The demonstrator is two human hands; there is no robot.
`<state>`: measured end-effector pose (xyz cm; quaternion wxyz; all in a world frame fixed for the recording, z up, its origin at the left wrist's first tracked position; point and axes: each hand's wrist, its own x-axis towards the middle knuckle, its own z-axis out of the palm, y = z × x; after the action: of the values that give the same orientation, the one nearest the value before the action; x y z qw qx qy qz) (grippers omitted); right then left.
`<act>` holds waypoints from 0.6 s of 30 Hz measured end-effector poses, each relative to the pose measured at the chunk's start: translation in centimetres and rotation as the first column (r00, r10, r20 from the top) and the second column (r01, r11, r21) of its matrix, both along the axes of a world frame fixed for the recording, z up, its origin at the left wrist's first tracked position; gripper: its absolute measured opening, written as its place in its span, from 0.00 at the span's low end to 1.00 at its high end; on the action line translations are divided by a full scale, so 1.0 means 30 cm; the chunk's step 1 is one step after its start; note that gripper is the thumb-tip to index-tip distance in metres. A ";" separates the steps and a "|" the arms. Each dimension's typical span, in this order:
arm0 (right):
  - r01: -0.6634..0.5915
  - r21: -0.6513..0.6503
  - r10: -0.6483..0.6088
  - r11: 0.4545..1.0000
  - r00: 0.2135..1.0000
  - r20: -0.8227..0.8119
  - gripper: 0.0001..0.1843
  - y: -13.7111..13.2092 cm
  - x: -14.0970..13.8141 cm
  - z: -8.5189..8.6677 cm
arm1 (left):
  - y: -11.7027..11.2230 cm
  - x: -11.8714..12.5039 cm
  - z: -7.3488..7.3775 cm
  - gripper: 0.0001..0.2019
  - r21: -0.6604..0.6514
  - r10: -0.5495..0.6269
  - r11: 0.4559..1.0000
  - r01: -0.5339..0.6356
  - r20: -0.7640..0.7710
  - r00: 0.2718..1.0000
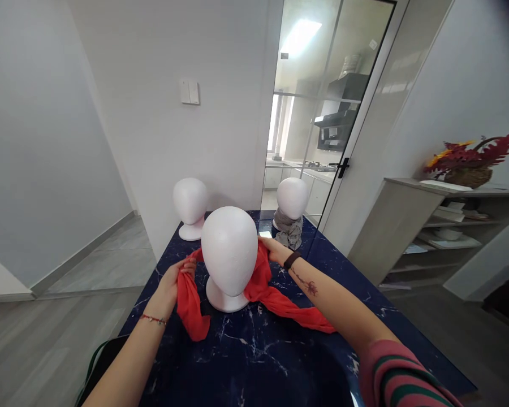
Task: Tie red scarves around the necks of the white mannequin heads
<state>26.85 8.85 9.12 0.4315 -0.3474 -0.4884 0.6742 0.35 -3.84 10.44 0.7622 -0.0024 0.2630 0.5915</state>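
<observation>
A white foam mannequin head (pixel 229 257) stands on the dark blue marbled table (pixel 254 356) in front of me. A red scarf (pixel 275 297) runs behind its neck, with one end hanging down at the left and the other trailing across the table to the right. My left hand (pixel 175 278) is closed on the left end of the scarf, beside the head. My right hand (pixel 275 249) reaches behind the head's right side and grips the scarf there; its fingers are partly hidden.
Two more white foam heads stand at the table's far end: a bare one (pixel 190 206) at left, one with a grey scarf (pixel 289 228) at right. A glass door (pixel 322 113) lies beyond. A shelf unit (pixel 428 226) with a flower basket (pixel 470 164) stands right.
</observation>
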 end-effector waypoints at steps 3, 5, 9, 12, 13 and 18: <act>-0.089 -0.155 0.108 0.984 0.987 0.117 0.02 -0.089 0.037 -0.097 | -0.083 0.046 -0.066 0.08 -0.117 -0.007 0.993 -0.003 -0.082 0.997; -0.081 -0.191 0.114 0.978 0.979 0.168 0.03 -0.139 0.053 -0.143 | -0.134 0.078 -0.102 0.07 -0.176 -0.016 0.984 -0.009 -0.141 0.990; 0.002 -0.138 0.028 0.990 0.976 0.216 0.09 -0.204 0.047 -0.192 | -0.186 0.137 -0.158 0.08 -0.231 -0.049 0.973 -0.003 -0.218 0.975; 0.044 -0.078 -0.026 0.996 0.975 0.220 0.11 -0.232 0.022 -0.198 | -0.182 0.169 -0.177 0.12 -0.190 -0.051 0.982 0.013 -0.193 0.980; 0.044 -0.067 -0.028 0.997 0.974 0.223 0.11 -0.239 0.012 -0.197 | -0.177 0.178 -0.180 0.13 -0.182 -0.060 0.983 0.027 -0.178 0.982; 0.032 -0.031 -0.025 0.999 0.979 0.200 0.15 -0.265 -0.028 -0.188 | -0.159 0.208 -0.186 0.10 -0.032 -0.114 0.993 0.109 -0.192 0.975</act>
<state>26.02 0.90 3.50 0.3838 -0.4275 -0.5126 0.6381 6.59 -8.62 4.86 0.7650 0.0619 0.3418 0.5424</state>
